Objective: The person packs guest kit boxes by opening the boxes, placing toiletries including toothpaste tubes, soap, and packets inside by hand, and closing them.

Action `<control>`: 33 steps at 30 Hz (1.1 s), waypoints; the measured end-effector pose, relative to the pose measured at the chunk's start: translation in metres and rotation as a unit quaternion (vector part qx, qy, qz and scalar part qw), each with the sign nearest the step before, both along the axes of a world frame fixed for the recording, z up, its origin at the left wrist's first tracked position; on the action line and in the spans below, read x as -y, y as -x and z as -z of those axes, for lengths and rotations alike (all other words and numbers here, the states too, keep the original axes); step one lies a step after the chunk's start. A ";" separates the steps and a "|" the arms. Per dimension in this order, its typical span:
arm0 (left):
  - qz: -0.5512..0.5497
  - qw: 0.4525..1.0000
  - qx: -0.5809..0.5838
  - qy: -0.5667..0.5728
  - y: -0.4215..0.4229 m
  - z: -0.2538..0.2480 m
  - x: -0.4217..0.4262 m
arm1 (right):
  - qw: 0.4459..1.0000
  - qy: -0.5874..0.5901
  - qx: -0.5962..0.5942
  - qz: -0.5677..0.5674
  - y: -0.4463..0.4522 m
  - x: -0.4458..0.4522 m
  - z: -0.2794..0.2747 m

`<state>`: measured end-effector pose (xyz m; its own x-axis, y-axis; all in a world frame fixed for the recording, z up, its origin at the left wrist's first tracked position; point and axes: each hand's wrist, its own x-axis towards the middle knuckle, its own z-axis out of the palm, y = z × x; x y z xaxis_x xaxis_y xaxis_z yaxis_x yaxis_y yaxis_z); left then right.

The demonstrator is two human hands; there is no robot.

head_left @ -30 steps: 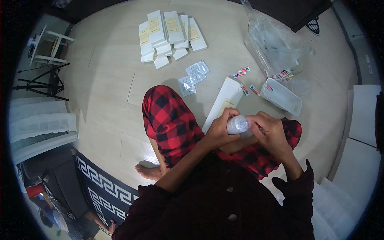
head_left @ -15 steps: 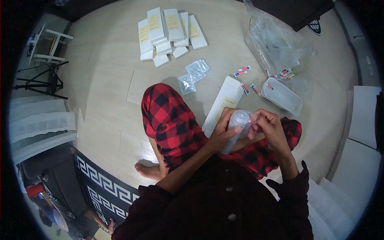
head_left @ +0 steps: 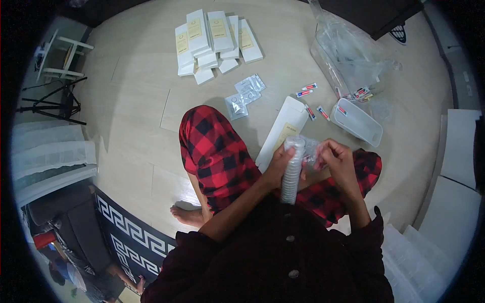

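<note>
My left hand (head_left: 278, 166) is wrapped around a long stack of round white pieces in clear plastic (head_left: 291, 174), held upright-tilted above my lap. What the pieces are I cannot make out. At its right, my right hand (head_left: 337, 157) is closed in a pinch on the loose end of the clear plastic wrap (head_left: 310, 150). Just behind my left hand, a long white box with a yellow label (head_left: 283, 126) lies on the floor against my leg. Small toothpaste tubes (head_left: 310, 112) lie beyond it, near a white plastic bin (head_left: 358, 123).
Several white boxes (head_left: 209, 38) are piled at the back. Silvery sachets (head_left: 242, 96) lie in front of them. A clear container with plastic bags (head_left: 343, 50) stands at the back right. Another person's arm (head_left: 124, 278) shows at the lower left, beside a patterned rug (head_left: 134, 227).
The stack has turned so its ridged side faces me, and its lower end has moved nearer my body. The plastic at its top is drawn out farther to the right.
</note>
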<state>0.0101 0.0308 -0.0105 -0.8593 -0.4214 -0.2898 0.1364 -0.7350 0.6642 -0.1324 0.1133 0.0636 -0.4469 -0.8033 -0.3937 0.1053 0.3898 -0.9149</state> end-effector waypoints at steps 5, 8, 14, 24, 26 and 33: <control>0.048 0.975 -0.073 -0.204 0.005 0.007 0.012 | 0.992 -0.016 -0.119 0.028 0.015 0.002 0.019; 0.048 0.997 -0.013 -0.062 0.004 0.020 0.009 | 0.994 -0.005 -0.105 0.022 0.015 0.001 0.019; 0.051 0.997 -0.052 -0.030 0.007 0.010 0.013 | 0.999 -0.033 -0.029 0.015 0.017 -0.006 0.023; -0.004 0.946 -0.209 -0.247 0.015 0.030 0.010 | 0.987 -0.038 0.063 0.143 0.007 -0.005 0.069; -0.003 0.986 -0.068 -0.150 0.015 0.026 0.012 | 0.972 -0.035 0.151 0.178 -0.008 -0.004 0.064; 0.012 0.996 -0.020 -0.088 0.017 0.022 -0.011 | 0.954 0.014 0.202 0.222 -0.040 -0.019 0.058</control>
